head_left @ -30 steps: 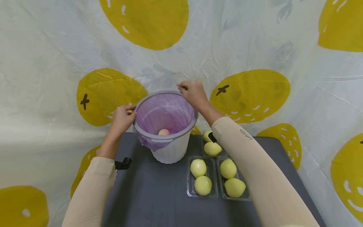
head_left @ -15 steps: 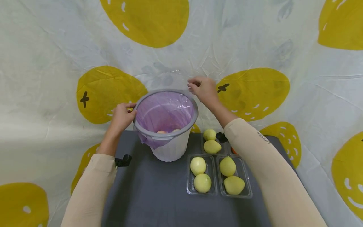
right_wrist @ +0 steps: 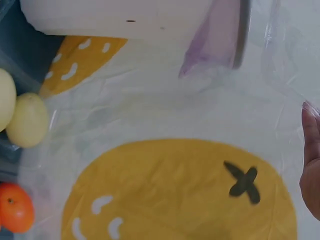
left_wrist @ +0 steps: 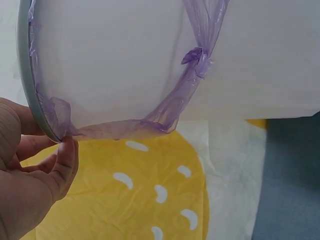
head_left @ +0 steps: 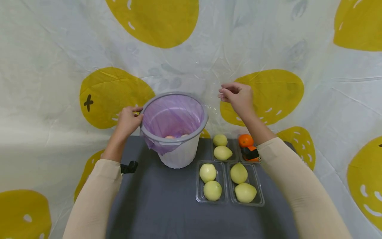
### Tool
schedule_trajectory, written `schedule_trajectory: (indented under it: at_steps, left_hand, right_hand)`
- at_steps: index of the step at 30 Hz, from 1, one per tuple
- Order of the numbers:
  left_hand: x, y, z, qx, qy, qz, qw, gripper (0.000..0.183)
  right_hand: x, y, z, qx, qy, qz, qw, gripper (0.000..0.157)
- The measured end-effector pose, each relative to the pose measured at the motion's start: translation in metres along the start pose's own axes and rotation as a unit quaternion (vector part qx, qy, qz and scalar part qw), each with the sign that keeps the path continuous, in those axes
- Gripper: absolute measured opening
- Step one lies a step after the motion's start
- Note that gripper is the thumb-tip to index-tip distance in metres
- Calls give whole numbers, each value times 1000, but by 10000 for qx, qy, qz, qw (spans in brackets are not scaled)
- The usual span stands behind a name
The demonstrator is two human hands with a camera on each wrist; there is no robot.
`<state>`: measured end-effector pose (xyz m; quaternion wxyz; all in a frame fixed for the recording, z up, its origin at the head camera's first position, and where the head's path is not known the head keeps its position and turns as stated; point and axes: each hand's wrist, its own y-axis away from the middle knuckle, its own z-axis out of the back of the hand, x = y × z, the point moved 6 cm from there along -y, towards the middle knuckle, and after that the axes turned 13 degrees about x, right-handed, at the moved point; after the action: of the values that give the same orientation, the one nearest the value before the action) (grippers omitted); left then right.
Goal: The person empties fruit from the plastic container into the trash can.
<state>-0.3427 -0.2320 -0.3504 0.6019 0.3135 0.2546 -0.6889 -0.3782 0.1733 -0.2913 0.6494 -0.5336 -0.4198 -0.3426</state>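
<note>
A white bin [head_left: 179,156] with a grey rim [head_left: 204,124] stands on the table, lined with a purple plastic bag [head_left: 173,114]. Inside it, the tops of two pinkish fruits [head_left: 169,136] show. My left hand [head_left: 128,121] grips the rim on its left side, fingers and thumb around the edge. In the left wrist view, a knot [left_wrist: 197,60] in the bag hangs outside the bin. To the right of the bin, my raised right hand [head_left: 240,98] pinches a clear plastic tray [right_wrist: 292,55], seen only faintly; nothing shows in it.
Three clear trays with pale yellow-green fruits [head_left: 208,172] sit on the dark table [head_left: 167,205] right of the bin. Behind the right forearm, another tray holds orange fruits [head_left: 246,140]. A white cloth with yellow fruit prints [head_left: 185,33] hangs behind the table.
My right hand has moved right from over the bin's rim, carrying the clear tray away. A second pinkish fruit now shows inside. The left hand keeps its grip; the orange fruits are uncovered.
</note>
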Motion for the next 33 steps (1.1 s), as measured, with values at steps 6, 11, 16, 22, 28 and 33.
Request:
schedule_trajectory:
  at_steps: [6,11,16,22,28,33]
  left_hand:
    - [0,-1,-1,62,91,-61,9999,42]
    - [-1,-1,1,6,38,-15,10000,42]
    - [-2,0,1,65,81,55,9999,42]
    - [-1,0,-1,148,92,117,9998,43]
    - [-1,0,-1,148,105,118,9998,43]
    - [-1,1,-1,150,145,161,9997,43]
  right_hand:
    - [-6,31,33,-121,-229,25,9997,17]
    - [-16,58,60,-240,25,-307,9992,18]
    - [-24,85,86,-414,417,-768,9953,22]
    - [-36,114,102,-288,280,-980,9944,12]
    - [-56,141,122,-245,824,-1271,9882,15]
    - [-72,161,142,-267,1051,-1363,9847,14]
